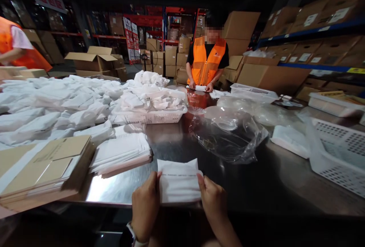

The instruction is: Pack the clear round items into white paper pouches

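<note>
A flat white pouch with a line of dark print is stretched between my two hands above the table's front edge. My left hand is closed on its left side, thumb on top. My right hand pinches the right side in the same way. The pouch's upper edge stands up beyond my thumbs. To the left of it lies a stack of flat white pouches, beside a thick stack of flattened brown cartons.
Many white packets are heaped at left, some in a white perforated basket. Clear plastic bags lie on the dark metal table. White baskets stand at right. A person in an orange vest works opposite; another is far left.
</note>
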The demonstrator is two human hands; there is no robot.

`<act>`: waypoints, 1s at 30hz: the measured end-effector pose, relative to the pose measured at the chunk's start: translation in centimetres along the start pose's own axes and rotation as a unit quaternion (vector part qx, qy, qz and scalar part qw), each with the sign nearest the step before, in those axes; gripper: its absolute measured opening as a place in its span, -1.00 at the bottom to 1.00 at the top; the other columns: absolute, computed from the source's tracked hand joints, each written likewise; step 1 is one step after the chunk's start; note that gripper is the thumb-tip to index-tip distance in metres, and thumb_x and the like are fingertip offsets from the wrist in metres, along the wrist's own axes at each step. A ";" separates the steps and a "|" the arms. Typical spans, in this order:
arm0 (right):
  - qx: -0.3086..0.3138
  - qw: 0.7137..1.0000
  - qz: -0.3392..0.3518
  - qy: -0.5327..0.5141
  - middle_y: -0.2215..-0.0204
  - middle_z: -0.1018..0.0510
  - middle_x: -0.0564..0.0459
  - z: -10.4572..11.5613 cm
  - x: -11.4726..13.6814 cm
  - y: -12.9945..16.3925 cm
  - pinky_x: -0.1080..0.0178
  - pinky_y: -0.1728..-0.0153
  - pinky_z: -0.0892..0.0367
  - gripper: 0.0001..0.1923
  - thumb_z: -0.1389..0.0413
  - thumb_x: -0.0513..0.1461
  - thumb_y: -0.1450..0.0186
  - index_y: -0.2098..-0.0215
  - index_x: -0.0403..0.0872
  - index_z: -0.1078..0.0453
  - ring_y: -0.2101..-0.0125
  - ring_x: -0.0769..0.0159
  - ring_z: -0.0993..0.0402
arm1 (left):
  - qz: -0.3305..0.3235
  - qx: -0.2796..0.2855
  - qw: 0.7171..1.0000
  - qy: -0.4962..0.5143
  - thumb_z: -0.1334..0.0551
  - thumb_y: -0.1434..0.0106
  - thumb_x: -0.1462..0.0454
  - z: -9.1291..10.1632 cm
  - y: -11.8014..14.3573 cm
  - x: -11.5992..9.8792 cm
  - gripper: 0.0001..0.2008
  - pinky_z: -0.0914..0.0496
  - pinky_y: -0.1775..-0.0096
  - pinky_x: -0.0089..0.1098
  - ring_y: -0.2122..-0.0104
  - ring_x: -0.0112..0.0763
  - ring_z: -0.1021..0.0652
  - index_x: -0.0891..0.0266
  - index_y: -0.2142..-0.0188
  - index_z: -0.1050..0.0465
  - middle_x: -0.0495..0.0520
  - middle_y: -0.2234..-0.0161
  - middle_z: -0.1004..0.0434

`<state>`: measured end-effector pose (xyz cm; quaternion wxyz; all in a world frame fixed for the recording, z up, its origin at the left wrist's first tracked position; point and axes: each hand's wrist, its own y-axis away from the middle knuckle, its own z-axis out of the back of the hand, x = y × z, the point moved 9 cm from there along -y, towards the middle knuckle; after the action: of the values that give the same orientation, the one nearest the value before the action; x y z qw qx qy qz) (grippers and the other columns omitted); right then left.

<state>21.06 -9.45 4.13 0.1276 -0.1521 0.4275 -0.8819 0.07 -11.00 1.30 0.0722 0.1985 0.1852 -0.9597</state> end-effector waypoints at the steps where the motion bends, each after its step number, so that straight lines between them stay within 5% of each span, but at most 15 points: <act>1: -0.001 1.000 0.001 -0.002 0.80 -0.32 0.09 0.0 0.0 0.0 0.26 0.61 0.05 -0.35 0.22 -0.06 -0.49 0.72 -0.05 -0.23 0.78 0.43 -0.20 | 0.001 0.008 1.000 -0.015 0.09 -0.42 0.32 -0.2 0.0 0.0 -0.73 -0.03 0.51 -0.39 0.53 -0.25 -0.54 0.15 0.29 -0.35 0.01 0.54 -0.50; 8: 0.003 1.000 0.003 0.008 0.81 -0.31 0.08 -0.2 0.1 -0.1 0.25 0.59 0.04 -0.32 0.23 -0.06 -0.49 0.75 -0.05 -0.23 0.78 0.44 -0.19 | 0.032 0.070 0.993 -0.088 0.07 -0.44 0.27 -1.4 -0.1 0.4 -0.75 0.03 0.53 -0.42 0.50 -0.29 -0.56 0.18 0.27 -0.36 0.03 0.49 -0.54; 14: 0.011 1.000 -0.004 0.029 0.79 -0.36 0.04 -0.8 -0.3 0.1 0.24 0.59 0.03 -0.31 0.26 -0.05 -0.49 0.75 -0.05 -0.25 0.77 0.40 -0.26 | 0.079 0.126 0.979 -0.140 0.10 -0.43 0.28 0.3 -0.3 0.7 -0.66 -0.20 0.52 -0.38 0.44 -0.18 -0.59 0.26 0.31 -0.41 0.12 0.46 -0.54; 16: 0.019 0.999 -0.003 0.039 0.79 -0.38 0.03 -1.1 -0.3 0.2 0.24 0.60 0.03 -0.31 0.27 -0.05 -0.49 0.74 -0.04 -0.27 0.76 0.37 -0.29 | 0.041 0.074 0.983 -0.162 0.09 -0.37 0.41 1.3 -0.4 -0.6 -0.67 -0.34 0.45 -0.34 0.41 -0.21 -0.59 0.30 0.17 -0.44 0.15 0.39 -0.56; 18: 0.033 0.997 -0.002 0.067 0.79 -0.38 0.01 -1.1 -0.1 0.1 0.24 0.62 0.03 -0.32 0.27 -0.07 -0.48 0.73 -0.04 -0.28 0.76 0.33 -0.31 | -0.070 -0.010 0.984 -0.163 0.05 -0.28 0.49 1.7 -0.5 -3.6 -0.59 -0.45 0.24 -0.23 0.23 -0.18 -0.59 0.29 -0.01 -0.41 0.22 0.19 -0.57; 20: 0.044 0.991 -0.013 0.128 0.77 -0.39 -0.02 -0.6 0.0 -0.3 0.24 0.63 -0.03 -0.38 0.28 -0.10 -0.47 0.62 -0.06 -0.36 0.75 0.26 -0.34 | -0.221 -0.066 0.964 -0.136 -0.02 -0.22 0.49 0.8 0.0 -7.0 -0.53 -0.38 -0.02 -0.05 -0.03 -0.11 -0.48 0.18 -0.07 -0.39 0.23 -0.05 -0.46; 22: 0.033 0.982 -0.019 0.185 0.62 -0.50 -0.12 0.3 0.4 -0.8 0.19 0.56 -0.20 -0.48 0.28 -0.16 -0.46 0.37 -0.13 -0.47 0.61 0.14 -0.46 | -0.302 -0.079 0.943 -0.114 -0.06 -0.22 0.46 -0.6 0.4 -8.8 -0.53 -0.25 -0.13 0.11 -0.17 -0.08 -0.33 0.07 -0.06 -0.41 0.17 -0.18 -0.33; 24: 0.003 0.983 0.021 0.183 0.28 -0.58 -0.27 0.8 1.8 -1.3 0.05 0.30 -0.36 -0.58 0.24 -0.26 -0.42 0.05 -0.20 -0.42 0.26 -0.01 -0.53 | -0.303 -0.083 0.943 -0.111 -0.05 -0.24 0.46 -1.8 0.2 -8.8 -0.53 -0.23 -0.12 0.17 -0.20 -0.08 -0.30 0.01 -0.06 -0.41 0.15 -0.20 -0.28; 26: -0.003 0.987 0.093 0.130 -0.07 -0.42 -0.26 -0.4 3.3 -1.0 -0.05 -0.01 -0.29 -0.55 0.20 -0.37 -0.36 -0.14 -0.20 -0.29 -0.08 -0.04 -0.34 | -0.294 -0.091 0.945 -0.108 -0.04 -0.25 0.47 -2.9 0.3 -8.2 -0.50 -0.23 -0.11 0.21 -0.20 -0.08 -0.30 -0.01 -0.09 -0.37 0.15 -0.21 -0.28; 28: 0.019 0.990 0.115 0.072 -0.17 -0.31 -0.22 -2.9 3.5 -0.4 -0.04 -0.12 -0.24 -0.48 0.19 -0.42 -0.30 -0.20 -0.22 -0.22 -0.18 0.00 -0.22 | -0.292 -0.098 0.948 -0.082 -0.05 -0.25 0.45 -4.1 0.3 -7.4 -0.49 -0.26 -0.09 0.21 -0.21 -0.06 -0.29 0.02 -0.15 -0.29 0.18 -0.23 -0.24; 30: 0.060 0.997 0.057 0.013 -0.12 -0.37 -0.26 -6.0 1.8 0.2 0.02 -0.01 -0.37 -0.47 0.17 -0.37 -0.29 -0.21 -0.25 -0.21 -0.12 0.00 -0.31 | -0.253 -0.121 0.960 -0.019 -0.10 -0.22 0.42 -5.1 -0.2 -5.7 -0.43 -0.30 -0.10 0.16 -0.25 0.00 -0.19 0.14 -0.22 -0.15 0.30 -0.28 -0.09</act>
<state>17.14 -5.87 0.72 0.1805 -0.1079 0.3837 -0.8992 7.01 -8.46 -0.66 -0.1465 0.1170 0.3425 -0.9206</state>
